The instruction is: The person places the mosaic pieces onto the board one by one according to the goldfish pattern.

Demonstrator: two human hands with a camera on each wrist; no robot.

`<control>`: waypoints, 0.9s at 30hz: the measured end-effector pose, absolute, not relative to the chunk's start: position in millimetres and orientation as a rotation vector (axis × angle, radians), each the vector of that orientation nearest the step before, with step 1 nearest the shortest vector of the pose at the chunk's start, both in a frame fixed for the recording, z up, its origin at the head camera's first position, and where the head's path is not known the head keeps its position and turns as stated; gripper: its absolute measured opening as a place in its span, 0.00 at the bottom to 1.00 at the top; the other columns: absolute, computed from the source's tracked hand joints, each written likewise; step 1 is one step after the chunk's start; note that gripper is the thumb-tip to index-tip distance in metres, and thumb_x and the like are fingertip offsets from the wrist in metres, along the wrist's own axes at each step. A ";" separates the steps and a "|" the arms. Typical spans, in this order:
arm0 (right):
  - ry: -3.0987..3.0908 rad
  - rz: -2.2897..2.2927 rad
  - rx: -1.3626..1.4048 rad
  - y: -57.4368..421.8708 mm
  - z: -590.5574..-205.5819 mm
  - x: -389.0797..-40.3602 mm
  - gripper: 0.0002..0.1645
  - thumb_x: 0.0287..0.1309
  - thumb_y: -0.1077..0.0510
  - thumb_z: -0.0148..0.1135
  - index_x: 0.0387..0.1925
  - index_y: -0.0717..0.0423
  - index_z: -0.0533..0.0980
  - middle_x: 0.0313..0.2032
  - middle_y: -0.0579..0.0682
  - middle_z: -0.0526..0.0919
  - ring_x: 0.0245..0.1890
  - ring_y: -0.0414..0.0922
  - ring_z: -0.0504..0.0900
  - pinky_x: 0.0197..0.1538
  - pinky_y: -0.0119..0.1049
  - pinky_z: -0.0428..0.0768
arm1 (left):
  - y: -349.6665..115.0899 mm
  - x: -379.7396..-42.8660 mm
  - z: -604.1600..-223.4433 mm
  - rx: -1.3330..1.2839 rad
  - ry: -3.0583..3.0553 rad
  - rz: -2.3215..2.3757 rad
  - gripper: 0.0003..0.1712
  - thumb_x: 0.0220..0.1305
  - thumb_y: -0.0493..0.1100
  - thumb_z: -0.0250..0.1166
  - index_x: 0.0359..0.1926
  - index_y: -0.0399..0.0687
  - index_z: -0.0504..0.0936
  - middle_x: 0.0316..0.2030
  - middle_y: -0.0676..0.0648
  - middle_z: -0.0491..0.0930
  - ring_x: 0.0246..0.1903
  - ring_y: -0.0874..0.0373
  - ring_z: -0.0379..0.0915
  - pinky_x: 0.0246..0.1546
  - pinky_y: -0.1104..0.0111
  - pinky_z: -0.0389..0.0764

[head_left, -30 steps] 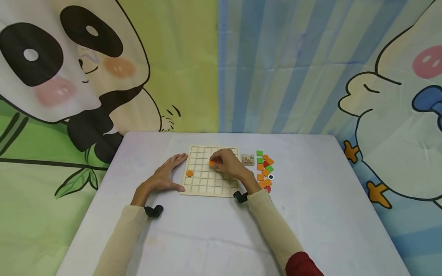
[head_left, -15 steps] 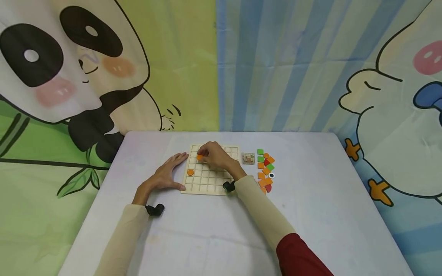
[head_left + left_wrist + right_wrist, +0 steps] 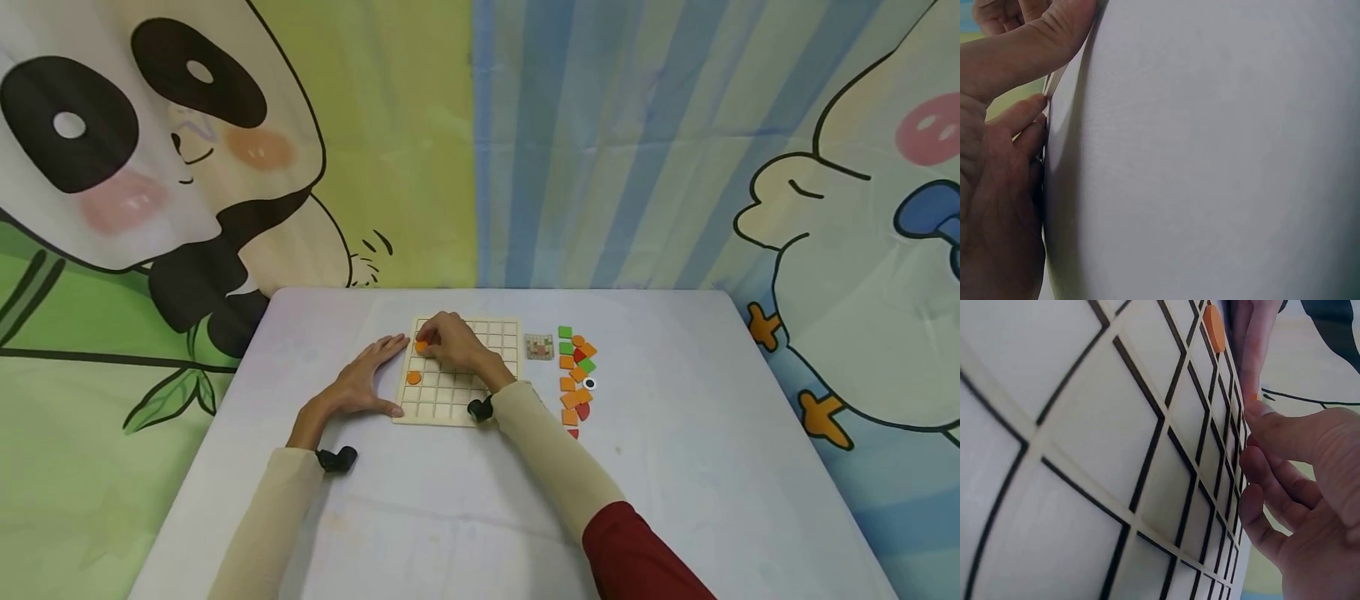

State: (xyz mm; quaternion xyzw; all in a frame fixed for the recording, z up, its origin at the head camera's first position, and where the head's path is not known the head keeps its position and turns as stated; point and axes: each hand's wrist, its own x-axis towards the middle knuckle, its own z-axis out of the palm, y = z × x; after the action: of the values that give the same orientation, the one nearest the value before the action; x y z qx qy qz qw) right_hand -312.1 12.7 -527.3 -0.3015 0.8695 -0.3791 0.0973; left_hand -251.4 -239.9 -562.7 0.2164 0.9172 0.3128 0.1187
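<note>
Left hand point(image 3: 357, 383) spread, your right hand point(image 3: 454, 344) pinched an orange piece point(image 3: 421, 347), seemingly mid-placement and needing release onto the board point(image 3: 441, 410) beneath.

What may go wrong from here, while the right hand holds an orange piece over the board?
The orange piece in the right hand might settle crookedly across two squares of the board. The left hand, at the board's left edge, could nudge the board. The right sleeve appears close to the lowest red piece and might drag it.
</note>
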 end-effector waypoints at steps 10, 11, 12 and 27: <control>2.590 -1.086 -0.873 6.8 -529.5 -313.9 0.14 0.69 0.66 0.72 0.54 0.63 0.89 0.48 0.57 0.94 0.46 0.48 0.92 0.52 0.38 0.92 | -241.2 -250.2 -564.3 0.629 2.687 0.931 0.81 0.40 0.65 0.91 0.89 0.56 0.53 0.89 0.39 0.47 0.87 0.30 0.42 0.77 0.20 0.57; 2.586 -1.086 -0.872 6.0 -528.9 -314.0 0.14 0.69 0.67 0.72 0.54 0.63 0.89 0.47 0.57 0.94 0.45 0.48 0.92 0.52 0.37 0.92 | -241.6 -249.8 -563.8 0.633 2.688 0.929 0.81 0.40 0.65 0.91 0.89 0.55 0.53 0.89 0.38 0.47 0.87 0.30 0.42 0.76 0.19 0.58; 2.584 -1.089 -0.871 5.3 -528.2 -314.0 0.14 0.68 0.67 0.72 0.53 0.64 0.89 0.47 0.58 0.94 0.45 0.49 0.92 0.51 0.37 0.92 | -242.0 -249.5 -563.3 0.632 2.686 0.932 0.81 0.40 0.64 0.91 0.89 0.55 0.53 0.89 0.38 0.47 0.87 0.30 0.42 0.76 0.19 0.58; 2.622 -1.020 -0.853 -2.9 -521.6 -311.8 0.16 0.67 0.70 0.70 0.54 0.66 0.88 0.49 0.60 0.94 0.48 0.51 0.92 0.53 0.39 0.92 | -241.0 -249.7 -562.7 0.623 2.696 0.898 0.81 0.40 0.63 0.91 0.89 0.53 0.52 0.88 0.36 0.48 0.86 0.28 0.43 0.75 0.18 0.58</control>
State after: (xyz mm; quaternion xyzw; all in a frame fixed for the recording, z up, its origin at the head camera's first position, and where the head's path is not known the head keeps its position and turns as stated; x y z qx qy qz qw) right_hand -311.8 -2.9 -521.6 -0.2886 0.8873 -0.3453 0.1007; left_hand -249.7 -241.0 -562.7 0.2127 0.9205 0.3065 0.1160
